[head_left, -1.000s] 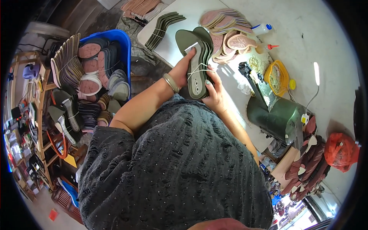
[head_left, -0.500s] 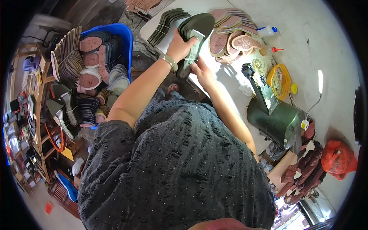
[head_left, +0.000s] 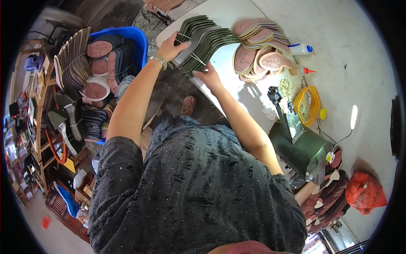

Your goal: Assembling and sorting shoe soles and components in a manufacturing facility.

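On the white table, a tied bundle of dark green shoe insoles point(head_left: 208, 47) lies on its side, a grey face showing at its left. Beside it, farther left, another tied bundle of green insoles point(head_left: 192, 26) is partly covered. My left hand point(head_left: 170, 48) is at the near bundle's grey face, its thumb stretched across it and its fingers toward the other bundle. My right hand point(head_left: 209, 79) grips the bundle's near end below the pale band, with thumb and forefinger at the edge. Some of the fingertips are hidden.
Pinkish insoles point(head_left: 258, 46) are piled right of the bundles. Farther right are a glue bottle point(head_left: 300, 49), a yellow basket point(head_left: 307, 106) of bands, a dark green machine point(head_left: 296, 144) and a lamp point(head_left: 353, 117). A blue tub point(head_left: 144, 46) of insoles stands at my left.
The green bundle has come down from my raised hands onto the table, turned on its side beside the other bundle. My left hand has shifted left, and my right hand slightly left and down.
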`<state>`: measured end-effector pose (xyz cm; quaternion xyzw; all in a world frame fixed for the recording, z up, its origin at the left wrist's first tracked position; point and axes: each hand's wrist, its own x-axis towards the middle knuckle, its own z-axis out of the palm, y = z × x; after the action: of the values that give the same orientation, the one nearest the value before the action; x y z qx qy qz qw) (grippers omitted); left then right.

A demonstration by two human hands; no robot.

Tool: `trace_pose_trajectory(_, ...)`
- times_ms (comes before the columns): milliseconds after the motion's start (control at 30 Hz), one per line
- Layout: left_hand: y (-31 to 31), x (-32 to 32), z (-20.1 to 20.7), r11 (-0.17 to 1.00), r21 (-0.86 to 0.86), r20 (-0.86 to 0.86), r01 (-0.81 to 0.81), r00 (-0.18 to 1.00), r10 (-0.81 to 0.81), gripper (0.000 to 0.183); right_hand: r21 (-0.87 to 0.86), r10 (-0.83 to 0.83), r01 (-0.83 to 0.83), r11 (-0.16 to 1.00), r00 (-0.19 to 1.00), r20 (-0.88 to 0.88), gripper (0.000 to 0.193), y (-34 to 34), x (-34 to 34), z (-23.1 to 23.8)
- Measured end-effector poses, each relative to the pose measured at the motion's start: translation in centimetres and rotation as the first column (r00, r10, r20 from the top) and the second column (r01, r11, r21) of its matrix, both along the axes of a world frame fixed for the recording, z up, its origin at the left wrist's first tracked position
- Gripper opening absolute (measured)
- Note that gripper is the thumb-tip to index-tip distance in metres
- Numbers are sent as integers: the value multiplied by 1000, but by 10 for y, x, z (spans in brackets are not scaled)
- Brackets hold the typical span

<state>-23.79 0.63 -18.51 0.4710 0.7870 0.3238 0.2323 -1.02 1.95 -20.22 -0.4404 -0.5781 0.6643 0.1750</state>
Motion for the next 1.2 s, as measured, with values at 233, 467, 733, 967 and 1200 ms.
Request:
trace_pose_trajectory(233, -33, 6, -6, 996, 83, 173, 20, 984, -35, 95, 293, 109, -137, 946, 988, 108, 78, -10, -24, 21)
trace_pose_trajectory(467, 57, 13, 39, 934, 357, 432, 32, 880, -195, 74, 322, -16, 30, 946, 999, -46, 80, 68, -31, 41)
trace_pose_trajectory(733, 212, 28, 24, 928, 72, -146, 367, 924, -354, 78, 241, -34, 50, 969, 997, -68, 71, 149, -29, 56)
trace_pose_trajectory(967, 206, 43, 27, 938, 57, 93, 342, 934, -346, 83, 242, 36, -34, 970, 999, -6, 56, 56, 0, 31)
trace_pose_trajectory(1200, 94, 101, 24, 917, 359, 241, -176, 966, 91, 69, 639, 129, -245, 729, 966, 223, 50, 7, 43, 20)
